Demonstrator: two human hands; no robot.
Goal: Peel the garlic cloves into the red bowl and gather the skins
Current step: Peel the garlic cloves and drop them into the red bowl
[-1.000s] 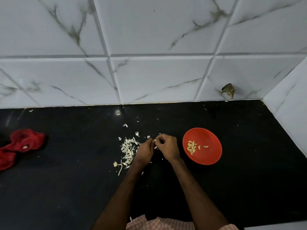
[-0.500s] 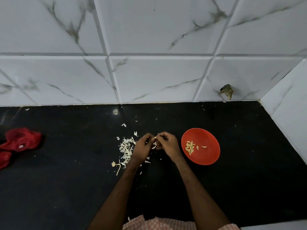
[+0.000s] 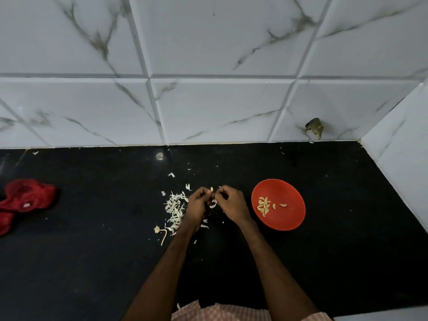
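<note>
Garlic clove (image 3: 211, 189) pinched between left hand (image 3: 198, 202) and right hand (image 3: 231, 202).

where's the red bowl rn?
Head view, right of centre: the red bowl sits on the black counter, just right of the right hand, peeled cloves inside.

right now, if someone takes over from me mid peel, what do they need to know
Left hand and right hand: both pinch one garlic clove between their fingers above the black counter, with a flake of skin just below it.
Red bowl: right of the hands, holding a small heap of peeled cloves.
Skins: loose pile left of the hands, with stray flakes around it.
Done: a batch peeled into the bowl.
Left: finish this clove, drop it in, gather the skins. No other unpeeled cloves show.
</note>
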